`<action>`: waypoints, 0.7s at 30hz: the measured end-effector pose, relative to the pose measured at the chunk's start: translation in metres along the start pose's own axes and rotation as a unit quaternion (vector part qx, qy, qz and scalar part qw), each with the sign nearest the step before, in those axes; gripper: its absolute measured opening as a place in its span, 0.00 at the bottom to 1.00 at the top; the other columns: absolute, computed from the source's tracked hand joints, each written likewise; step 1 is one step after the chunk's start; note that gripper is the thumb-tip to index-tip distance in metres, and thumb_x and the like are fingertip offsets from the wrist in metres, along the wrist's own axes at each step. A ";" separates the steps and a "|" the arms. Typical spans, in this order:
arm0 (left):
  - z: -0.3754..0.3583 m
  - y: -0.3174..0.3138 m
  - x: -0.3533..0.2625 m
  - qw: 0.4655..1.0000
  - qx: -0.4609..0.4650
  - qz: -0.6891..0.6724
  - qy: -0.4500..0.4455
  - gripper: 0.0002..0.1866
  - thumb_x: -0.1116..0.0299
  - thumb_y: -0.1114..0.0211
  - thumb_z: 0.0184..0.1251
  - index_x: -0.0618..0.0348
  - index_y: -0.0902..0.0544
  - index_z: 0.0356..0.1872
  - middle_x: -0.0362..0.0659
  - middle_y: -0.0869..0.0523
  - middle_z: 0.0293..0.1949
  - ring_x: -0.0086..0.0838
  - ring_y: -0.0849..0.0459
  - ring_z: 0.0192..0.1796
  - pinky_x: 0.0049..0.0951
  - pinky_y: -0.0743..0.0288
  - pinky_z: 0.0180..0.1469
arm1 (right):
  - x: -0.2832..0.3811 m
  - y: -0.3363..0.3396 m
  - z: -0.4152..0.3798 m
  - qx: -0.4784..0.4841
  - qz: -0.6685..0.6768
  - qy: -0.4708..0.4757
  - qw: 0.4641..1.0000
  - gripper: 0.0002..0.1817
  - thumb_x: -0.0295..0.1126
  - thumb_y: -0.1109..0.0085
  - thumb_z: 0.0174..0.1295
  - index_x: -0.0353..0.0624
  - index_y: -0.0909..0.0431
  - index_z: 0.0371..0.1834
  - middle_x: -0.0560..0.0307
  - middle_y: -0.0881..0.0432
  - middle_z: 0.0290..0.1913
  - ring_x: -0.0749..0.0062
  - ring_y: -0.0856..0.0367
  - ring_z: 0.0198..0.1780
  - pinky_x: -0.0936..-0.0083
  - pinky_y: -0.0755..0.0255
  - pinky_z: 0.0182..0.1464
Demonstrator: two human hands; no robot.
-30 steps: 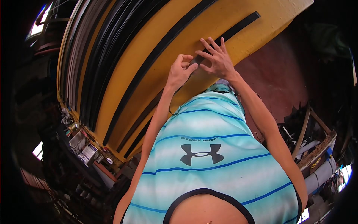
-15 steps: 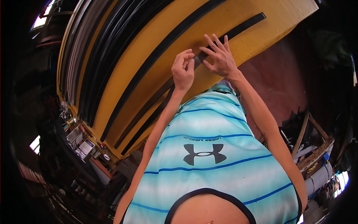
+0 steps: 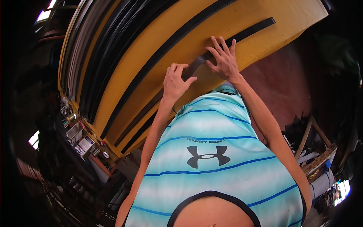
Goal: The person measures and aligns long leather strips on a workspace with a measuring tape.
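Observation:
My left hand point(image 3: 175, 84) is at the dark strip point(image 3: 196, 63) lying on the yellow surface point(image 3: 151, 62). Its curled fingers are at the strip's far edge and its thumb at the near edge, with the strip between them. Farther right, my right hand point(image 3: 227, 62) rests with fingers spread on and across the same strip. The strip runs on past it to a squared end at the upper right. Part of the strip is hidden under both hands.
A long black strip point(image 3: 151, 62) curves beyond my hands. Several dark and grey strips point(image 3: 113, 45) lie bunched at the upper left. A shorter black strip point(image 3: 140, 132) lies near my left forearm. Shelves with small items point(image 3: 85, 145) stand lower left, and a wooden frame point(image 3: 304, 140) at right.
My left hand has moved left and down along the strip, its thumb now apart from its fingers. My right hand stays spread on the strip. The view has shifted slightly.

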State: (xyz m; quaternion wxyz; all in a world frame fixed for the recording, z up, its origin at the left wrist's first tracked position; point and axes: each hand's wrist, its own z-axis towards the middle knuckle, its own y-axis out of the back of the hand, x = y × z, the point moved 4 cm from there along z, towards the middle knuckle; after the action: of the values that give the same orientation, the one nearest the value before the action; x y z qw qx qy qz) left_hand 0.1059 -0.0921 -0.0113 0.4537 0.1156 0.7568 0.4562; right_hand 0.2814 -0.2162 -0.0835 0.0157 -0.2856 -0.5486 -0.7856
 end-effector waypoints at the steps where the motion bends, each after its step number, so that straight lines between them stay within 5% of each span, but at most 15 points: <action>1: -0.004 -0.003 0.002 0.999 0.014 0.048 -0.016 0.23 0.62 0.20 0.58 0.59 0.14 0.54 0.45 0.17 0.48 0.38 0.18 0.53 0.38 0.21 0.56 | 0.001 0.000 0.001 0.000 0.002 0.002 1.000 0.29 0.51 0.33 0.62 0.56 0.21 0.65 0.56 0.39 0.84 0.50 0.47 0.84 0.31 0.74 0.83; 8: 0.001 -0.004 0.002 0.998 0.030 -0.024 0.055 0.17 0.66 0.23 0.58 0.60 0.19 0.44 0.46 0.17 0.40 0.38 0.17 0.44 0.38 0.21 0.50 | 0.001 0.003 0.001 0.009 0.005 -0.009 1.000 0.32 0.47 0.28 0.55 0.56 0.22 0.65 0.57 0.41 0.85 0.52 0.48 0.85 0.32 0.74 0.83; 21: 0.017 -0.001 0.003 0.984 0.150 -0.002 0.095 0.26 0.59 0.22 0.57 0.63 0.18 0.52 0.47 0.13 0.35 0.36 0.14 0.36 0.36 0.21 0.45 | 0.001 0.003 0.001 0.014 0.013 -0.017 1.000 0.33 0.44 0.26 0.52 0.57 0.23 0.65 0.58 0.41 0.85 0.57 0.47 0.85 0.35 0.74 0.84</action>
State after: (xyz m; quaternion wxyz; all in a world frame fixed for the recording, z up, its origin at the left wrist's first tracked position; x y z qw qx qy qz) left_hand 0.1179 -0.0813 -0.0166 0.3580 0.1369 0.8566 0.3453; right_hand 0.2822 -0.2165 -0.0802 0.0207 -0.3059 -0.5556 -0.7728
